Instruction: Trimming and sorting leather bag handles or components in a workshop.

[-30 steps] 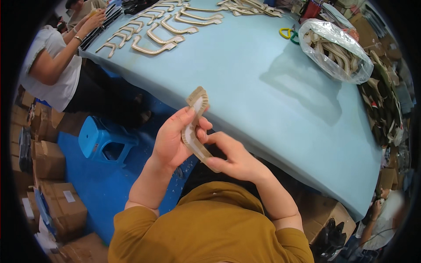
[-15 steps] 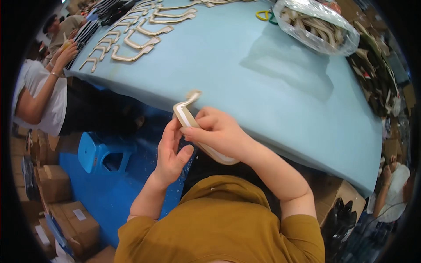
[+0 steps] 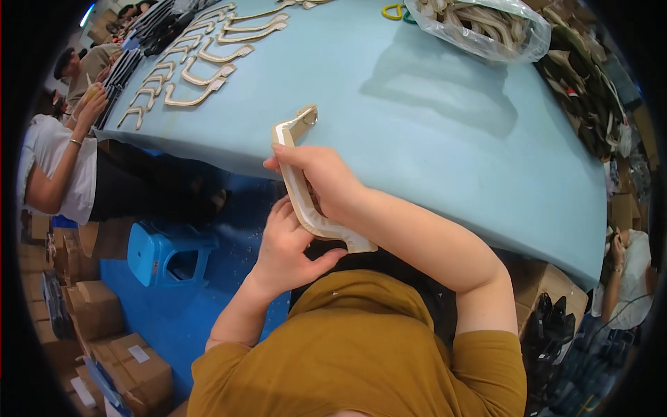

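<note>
My right hand (image 3: 323,177) is closed round the upper part of a bent beige strip (image 3: 300,198), its thumb near the upper bend. White tape runs along the strip's face. A small metal-looking ring shows at its far end, over the table edge. My left hand (image 3: 283,247) is lower, with fingers curled against the strip near its lower bend. The left thumb reaches toward the strip's near end, and some of the left fingertips are hidden behind it. Similar beige bent pieces (image 3: 196,96) lie in rows on the light blue table (image 3: 313,69) at the far left.
A clear plastic bag (image 3: 479,42) of beige pieces sits at the far right, beside yellow-handled scissors (image 3: 392,12). Dark pieces (image 3: 580,97) are heaped at the right edge. A blue stool (image 3: 170,254) and cardboard boxes (image 3: 132,368) stand on the left. A co-worker (image 3: 59,153) is at the left.
My right hand has moved up to the strip's upper bend. My left hand has dropped toward the lower bend. The strip is turned more upright, and its far end shows sharper.
</note>
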### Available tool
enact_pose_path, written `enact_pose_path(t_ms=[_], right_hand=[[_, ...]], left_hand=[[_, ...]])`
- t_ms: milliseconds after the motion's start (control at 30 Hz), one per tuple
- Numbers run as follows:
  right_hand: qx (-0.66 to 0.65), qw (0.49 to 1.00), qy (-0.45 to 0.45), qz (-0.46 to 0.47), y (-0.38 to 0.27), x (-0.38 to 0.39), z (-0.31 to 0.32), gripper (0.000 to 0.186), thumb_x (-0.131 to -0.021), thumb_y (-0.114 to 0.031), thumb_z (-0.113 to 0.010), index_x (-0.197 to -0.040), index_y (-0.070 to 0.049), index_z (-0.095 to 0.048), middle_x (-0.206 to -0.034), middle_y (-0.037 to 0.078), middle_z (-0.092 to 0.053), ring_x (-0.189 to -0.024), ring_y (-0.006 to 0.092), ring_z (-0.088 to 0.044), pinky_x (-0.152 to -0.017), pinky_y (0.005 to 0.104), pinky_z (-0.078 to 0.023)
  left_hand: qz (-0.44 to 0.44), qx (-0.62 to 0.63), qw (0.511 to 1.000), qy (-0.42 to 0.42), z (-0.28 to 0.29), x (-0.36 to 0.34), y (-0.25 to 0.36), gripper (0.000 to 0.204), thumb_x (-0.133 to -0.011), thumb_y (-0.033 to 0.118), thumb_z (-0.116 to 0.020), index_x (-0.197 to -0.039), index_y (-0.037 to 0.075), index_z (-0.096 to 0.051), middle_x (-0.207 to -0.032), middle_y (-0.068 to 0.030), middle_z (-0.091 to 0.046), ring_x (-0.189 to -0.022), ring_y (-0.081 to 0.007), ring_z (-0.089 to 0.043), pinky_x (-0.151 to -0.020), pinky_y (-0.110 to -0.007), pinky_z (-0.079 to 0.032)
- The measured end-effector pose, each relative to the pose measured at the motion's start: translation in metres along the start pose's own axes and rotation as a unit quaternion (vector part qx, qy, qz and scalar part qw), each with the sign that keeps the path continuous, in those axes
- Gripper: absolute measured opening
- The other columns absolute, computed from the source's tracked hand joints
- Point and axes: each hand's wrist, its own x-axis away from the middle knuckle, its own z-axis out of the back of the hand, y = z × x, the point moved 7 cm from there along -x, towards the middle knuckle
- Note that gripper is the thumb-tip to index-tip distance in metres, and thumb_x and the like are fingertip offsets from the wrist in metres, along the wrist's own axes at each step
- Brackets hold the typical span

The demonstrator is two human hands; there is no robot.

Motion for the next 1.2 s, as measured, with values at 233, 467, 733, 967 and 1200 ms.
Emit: enact_pose_path(t_ms=[233, 467, 733, 967, 1200], right_hand=[[0.309, 0.943, -0.021, 0.122, -0.034, -0.001, 0.017, 0.041, -0.087, -0.038, -0.050, -0.100, -0.002, -0.063, -0.093, 0.006, -0.061, -0.082, 0.0135, -0.053, -0.076, 0.0279, -0.041], [0.225, 0.958, -0.022, 0.177, -0.026, 0.071, 0.063, 0.026, -0.086, -0.012, -0.056, -0.109, -0.001, -0.057, -0.096, 0.003, -0.058, -0.090, 0.0099, -0.053, -0.080, 0.0257, -0.044], [0.271, 0.859, 0.026, 0.434, -0.035, 0.101, 0.037, 0.012, -0.082, -0.004, -0.061, -0.086, -0.001, -0.051, -0.080, 0.003, -0.054, -0.072, 0.0101, -0.053, -0.067, 0.0234, -0.045], [0.231, 0.865, 0.054, 0.443, -0.031, 0.105, 0.035, 0.013, -0.079, -0.002, -0.063, -0.085, -0.001, -0.052, -0.072, 0.004, -0.055, -0.063, 0.0098, -0.052, -0.057, 0.0224, -0.044], [0.324, 0.808, 0.100, 0.481, -0.029, 0.108, 0.035, 0.015, -0.078, 0.000, -0.063, -0.089, -0.001, -0.053, -0.072, 0.006, -0.055, -0.061, 0.0114, -0.054, -0.054, 0.0235, -0.045]], left_hand=[[0.079, 0.124, 0.989, -0.006, -0.018, 0.010, -0.031, 0.010, -0.070, -0.003, -0.058, -0.079, 0.001, -0.062, -0.073, -0.0143, -0.060, -0.065, -0.0327, -0.058, -0.062, -0.034, -0.048], [0.262, 0.451, 0.852, 0.046, -0.013, 0.016, -0.051, 0.026, -0.087, 0.000, -0.043, -0.110, -0.006, -0.054, -0.094, -0.0112, -0.063, -0.066, -0.0127, -0.060, -0.061, -0.023, -0.049], [0.350, 0.594, 0.723, -0.041, -0.011, 0.000, -0.016, 0.027, -0.085, 0.009, -0.051, -0.110, -0.001, -0.056, -0.070, -0.0015, -0.054, -0.053, -0.0071, -0.050, -0.042, -0.020, -0.040], [0.374, 0.642, 0.669, -0.019, -0.019, 0.010, -0.021, 0.024, -0.088, 0.015, -0.053, -0.103, -0.003, -0.061, -0.086, -0.0075, -0.063, -0.058, -0.0067, -0.052, -0.050, -0.019, -0.042], [0.383, 0.623, 0.682, -0.017, -0.022, 0.012, -0.026, 0.018, -0.087, 0.014, -0.054, -0.091, -0.001, -0.060, -0.077, -0.0091, -0.064, -0.047, -0.0034, -0.042, -0.043, -0.018, -0.030]])
